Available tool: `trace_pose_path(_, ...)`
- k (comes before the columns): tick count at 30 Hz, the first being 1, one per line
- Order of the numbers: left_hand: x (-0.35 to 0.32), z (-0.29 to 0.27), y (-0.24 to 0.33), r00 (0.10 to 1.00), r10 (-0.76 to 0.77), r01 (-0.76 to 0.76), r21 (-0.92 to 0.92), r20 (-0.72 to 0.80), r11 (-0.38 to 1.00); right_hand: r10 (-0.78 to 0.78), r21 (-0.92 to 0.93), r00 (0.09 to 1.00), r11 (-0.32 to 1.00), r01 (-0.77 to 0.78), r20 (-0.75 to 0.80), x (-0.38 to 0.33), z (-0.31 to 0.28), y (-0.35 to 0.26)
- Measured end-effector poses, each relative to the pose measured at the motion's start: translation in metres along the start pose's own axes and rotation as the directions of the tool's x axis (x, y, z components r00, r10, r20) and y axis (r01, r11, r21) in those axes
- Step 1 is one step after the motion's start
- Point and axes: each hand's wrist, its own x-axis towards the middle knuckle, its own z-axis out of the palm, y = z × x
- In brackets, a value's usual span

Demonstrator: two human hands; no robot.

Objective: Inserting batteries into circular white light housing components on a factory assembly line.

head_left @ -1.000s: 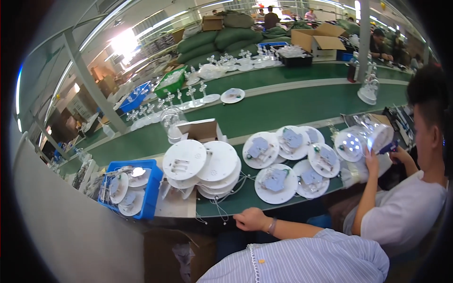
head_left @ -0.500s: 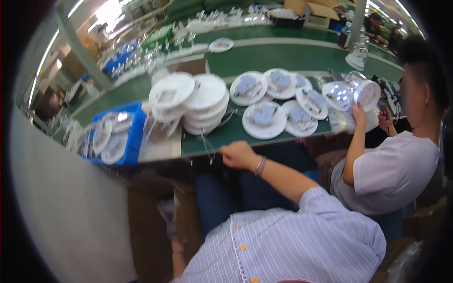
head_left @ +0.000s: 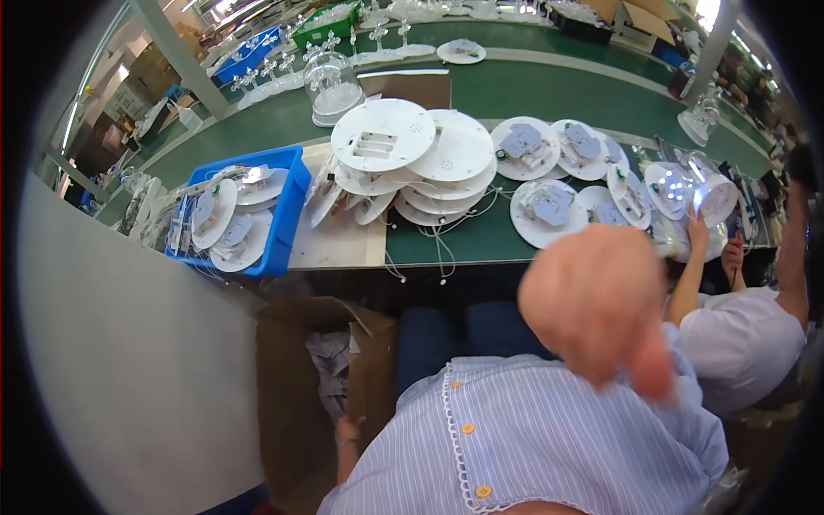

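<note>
Right hand point(head_left: 599, 309): blurred, seemingly curled; opening and contents indeterminable. The nearest round white base plate point(head_left: 548, 211) lies on the green workbench point(head_left: 476, 244), beyond and left of this hand. Left hand point(head_left: 348, 431): beside the cardboard box point(head_left: 374, 371), grip indeterminable.

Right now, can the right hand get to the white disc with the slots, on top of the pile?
Probably yes: nothing covers the white disc, and only thin wires dangle before the pile, though the right hand would reach forward and leftward.
</note>
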Motion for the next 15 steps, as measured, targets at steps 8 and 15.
trace_pose_path(8, 0.006, 0.006, -0.014, 0.988, 0.136, -0.147, -0.179, -0.072, 0.973, 0.096, 0.235, 0.99, 0.97, -0.07, -0.101, -0.001, 0.002, 0.012)
trace_pose_path(15, -0.006, -0.005, 0.005, 0.98, 0.135, -0.17, -0.269, -0.145, 0.948, 0.114, 0.327, 0.981, 0.943, -0.057, -0.158, -0.05, 0.024, 0.009)
